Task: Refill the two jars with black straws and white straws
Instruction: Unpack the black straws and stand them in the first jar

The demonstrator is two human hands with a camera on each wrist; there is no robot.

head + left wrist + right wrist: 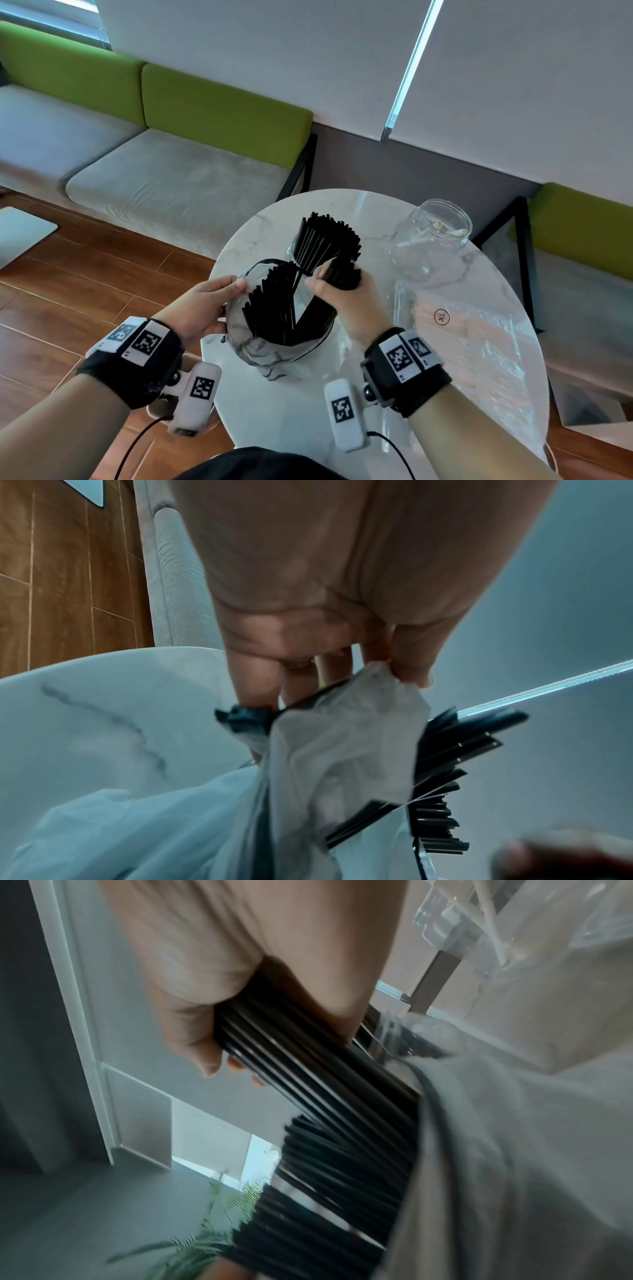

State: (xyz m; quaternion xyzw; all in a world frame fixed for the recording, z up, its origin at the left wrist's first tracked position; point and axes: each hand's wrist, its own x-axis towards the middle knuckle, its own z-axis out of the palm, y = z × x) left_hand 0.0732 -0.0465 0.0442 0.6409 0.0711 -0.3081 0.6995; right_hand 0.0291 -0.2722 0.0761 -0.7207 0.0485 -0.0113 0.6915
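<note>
A grey drawstring bag (274,349) full of black straws (274,308) stands on the round marble table (267,418). My left hand (209,305) pinches the bag's rim (383,680) at its left side. My right hand (342,291) grips a bundle of black straws (308,1064) that rises out of the bag. Just behind stands a clear jar (294,251), mostly hidden, with many black straws (325,240) in it. A second clear jar (431,240) at the back right holds only a few white straws (452,231). A clear packet of white straws (455,335) lies flat at the right.
The table edge curves close to my body and drops to a wooden floor (68,291). A grey and green bench (164,178) runs along the wall behind, with a black metal frame (524,246) at the far right.
</note>
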